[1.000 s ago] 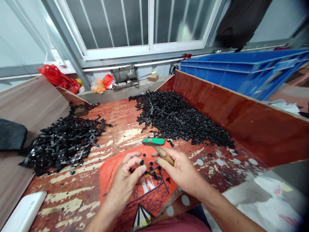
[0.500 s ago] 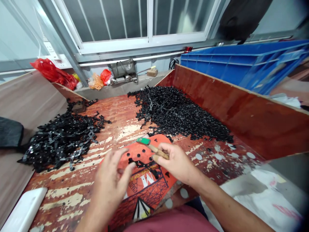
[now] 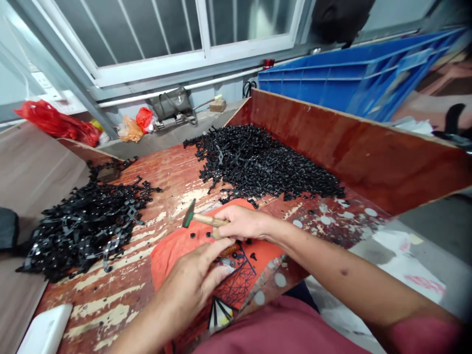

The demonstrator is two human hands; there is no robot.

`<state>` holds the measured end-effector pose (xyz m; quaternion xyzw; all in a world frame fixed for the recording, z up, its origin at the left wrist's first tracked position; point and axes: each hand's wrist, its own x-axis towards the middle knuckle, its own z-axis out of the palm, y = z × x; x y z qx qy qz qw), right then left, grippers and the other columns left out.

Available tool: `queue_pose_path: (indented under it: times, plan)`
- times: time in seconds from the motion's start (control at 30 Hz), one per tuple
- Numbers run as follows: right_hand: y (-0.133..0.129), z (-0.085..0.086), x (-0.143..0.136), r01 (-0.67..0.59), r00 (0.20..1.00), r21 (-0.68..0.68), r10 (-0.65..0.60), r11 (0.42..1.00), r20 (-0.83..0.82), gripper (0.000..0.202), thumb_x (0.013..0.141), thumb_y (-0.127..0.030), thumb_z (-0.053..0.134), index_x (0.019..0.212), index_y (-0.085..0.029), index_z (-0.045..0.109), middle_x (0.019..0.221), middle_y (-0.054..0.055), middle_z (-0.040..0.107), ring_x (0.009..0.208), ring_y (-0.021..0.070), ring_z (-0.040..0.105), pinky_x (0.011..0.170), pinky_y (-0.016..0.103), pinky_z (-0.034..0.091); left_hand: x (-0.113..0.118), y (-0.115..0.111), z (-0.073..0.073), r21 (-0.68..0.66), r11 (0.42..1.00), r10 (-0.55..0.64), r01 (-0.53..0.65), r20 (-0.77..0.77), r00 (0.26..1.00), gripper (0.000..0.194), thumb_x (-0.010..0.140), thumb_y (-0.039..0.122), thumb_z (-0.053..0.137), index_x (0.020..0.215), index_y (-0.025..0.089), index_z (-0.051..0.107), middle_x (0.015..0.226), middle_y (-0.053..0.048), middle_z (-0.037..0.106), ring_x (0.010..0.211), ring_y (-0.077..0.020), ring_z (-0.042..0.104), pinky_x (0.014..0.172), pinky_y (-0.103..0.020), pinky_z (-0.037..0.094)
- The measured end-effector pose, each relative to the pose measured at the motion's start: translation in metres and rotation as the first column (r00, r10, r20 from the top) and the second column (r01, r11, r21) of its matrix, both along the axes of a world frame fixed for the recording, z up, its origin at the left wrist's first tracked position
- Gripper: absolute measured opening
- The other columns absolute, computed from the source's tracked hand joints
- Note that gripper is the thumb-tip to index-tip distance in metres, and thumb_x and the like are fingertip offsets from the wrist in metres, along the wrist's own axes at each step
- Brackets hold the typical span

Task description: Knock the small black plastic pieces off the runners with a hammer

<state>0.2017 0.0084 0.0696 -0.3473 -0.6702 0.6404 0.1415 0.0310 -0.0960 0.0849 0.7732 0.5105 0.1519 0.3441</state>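
My right hand [image 3: 239, 223] is closed around the wooden handle of a small hammer [image 3: 201, 219], whose green and dark head points left above an orange cloth [image 3: 165, 250]. Just below it, my left hand [image 3: 202, 265] reaches over the cloth, its fingers bent in under the right hand; what they hold, if anything, is hidden. A few small black pieces [image 3: 192, 235] lie on the cloth beside the hands. Beyond the cloth is a large heap of black parts [image 3: 258, 162].
A second black heap [image 3: 88, 221] lies at the left, with a white object [image 3: 47, 329] nearer me. A red-brown board [image 3: 332, 142] edges the table at the right, before a blue crate [image 3: 313, 88]. Bags and a brick-like block [image 3: 217, 105] sit by the wall.
My left hand has moved right and come together with my right hand. The hammer has turned, its head now farther left. The black linked piece on the cloth is now mostly covered. The view has shifted.
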Motion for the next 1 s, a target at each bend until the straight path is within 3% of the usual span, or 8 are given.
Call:
queue_pose_path:
  times: [0.07, 0.13, 0.27, 0.33, 0.43, 0.6, 0.73, 1.0]
  plan:
    - [0.007, 0.003, -0.008, -0.013, 1.000, 0.033, 0.014, 0.999, -0.013, 0.021, 0.075, -0.028, 0.065, 0.063, -0.020, 0.049, 0.052, -0.009, 0.044, 0.046, 0.0079, 0.036, 0.046, 0.022, 0.026, -0.003, 0.005, -0.007, -0.203, 0.978, 0.096, -0.054, 0.202, 0.975, 0.026, 0.096, 0.041, 0.047, 0.111, 0.026, 0.062, 0.089, -0.002, 0.066, 0.078, -0.0173, 0.061, 0.074, -0.028, 0.049]
    - [0.011, 0.003, -0.012, 0.003, 1.000, 0.091, -0.001, 0.996, -0.022, 0.019, 0.077, -0.026, 0.064, 0.065, -0.019, 0.051, 0.055, -0.008, 0.045, 0.049, 0.0080, 0.036, 0.048, 0.021, 0.027, -0.012, 0.011, -0.015, -0.289, 0.943, 0.248, -0.162, 0.288, 0.925, 0.027, 0.094, 0.045, 0.047, 0.096, 0.022, 0.061, 0.074, 0.002, 0.057, 0.065, -0.0136, 0.052, 0.062, -0.024, 0.043]
    - [0.008, -0.002, 0.001, 0.152, 0.988, 0.244, -0.152, 0.958, -0.020, 0.020, 0.084, -0.027, 0.061, 0.071, -0.020, 0.048, 0.062, -0.006, 0.043, 0.057, 0.0097, 0.037, 0.052, 0.023, 0.026, -0.049, 0.025, -0.025, -0.157, 0.877, 0.479, -0.453, 0.234, 0.846, 0.026, 0.083, 0.045, 0.058, 0.075, 0.020, 0.054, 0.064, 0.005, 0.045, 0.058, -0.0120, 0.041, 0.053, -0.022, 0.033]
    - [0.000, -0.010, 0.016, 0.186, 0.982, 0.271, -0.190, 0.945, -0.013, 0.016, 0.088, -0.027, 0.057, 0.076, -0.020, 0.051, 0.066, -0.004, 0.047, 0.060, 0.0112, 0.040, 0.054, 0.025, 0.028, -0.068, 0.032, -0.032, -0.193, 0.843, 0.535, -0.502, 0.216, 0.817, 0.025, 0.082, 0.043, 0.055, 0.071, 0.020, 0.051, 0.059, 0.006, 0.042, 0.054, -0.0118, 0.039, 0.051, -0.022, 0.030]
    - [-0.015, -0.025, 0.040, 0.257, 0.959, 0.295, -0.280, 0.920, 0.039, 0.017, 0.088, -0.032, 0.057, 0.076, -0.020, 0.052, 0.065, -0.005, 0.042, 0.058, 0.0120, 0.037, 0.053, 0.026, 0.028, -0.084, 0.043, -0.048, -0.265, 0.830, 0.546, -0.491, 0.208, 0.811, 0.024, 0.079, 0.041, 0.053, 0.068, 0.020, 0.053, 0.056, 0.006, 0.041, 0.053, -0.0119, 0.038, 0.051, -0.023, 0.029]
    - [-0.037, -0.038, 0.061, 0.272, 0.941, 0.335, -0.322, 0.902, 0.104, 0.017, 0.092, -0.034, 0.054, 0.083, -0.021, 0.060, 0.069, -0.003, 0.048, 0.063, 0.0140, 0.043, 0.057, 0.026, 0.033, -0.087, 0.059, -0.073, -0.193, 0.841, 0.536, -0.505, 0.172, 0.827, 0.030, 0.076, 0.047, 0.059, 0.065, 0.019, 0.054, 0.055, 0.005, 0.045, 0.053, -0.0115, 0.040, 0.051, -0.022, 0.029]
    - [-0.040, -0.038, 0.062, 0.256, 0.940, 0.352, -0.316, 0.900, 0.124, 0.016, 0.092, -0.033, 0.054, 0.089, -0.021, 0.064, 0.071, -0.002, 0.053, 0.064, 0.0148, 0.045, 0.058, 0.026, 0.034, -0.085, 0.061, -0.081, -0.325, 0.801, 0.570, -0.503, 0.155, 0.807, 0.035, 0.076, 0.054, 0.059, 0.067, 0.021, 0.050, 0.047, 0.008, 0.040, 0.040, -0.0082, 0.031, 0.043, -0.021, 0.022]
    - [-0.038, -0.034, 0.050, 0.131, 0.950, 0.388, -0.227, 0.912, 0.213, 0.022, 0.097, -0.035, 0.050, 0.095, -0.021, 0.066, 0.067, -0.004, 0.051, 0.060, 0.0133, 0.046, 0.056, 0.025, 0.033, -0.084, 0.063, -0.090, -0.370, 0.771, 0.591, -0.518, 0.114, 0.799, 0.033, 0.078, 0.053, 0.058, 0.071, 0.021, 0.053, 0.044, 0.009, 0.044, 0.032, -0.0073, 0.035, 0.037, -0.020, 0.026]
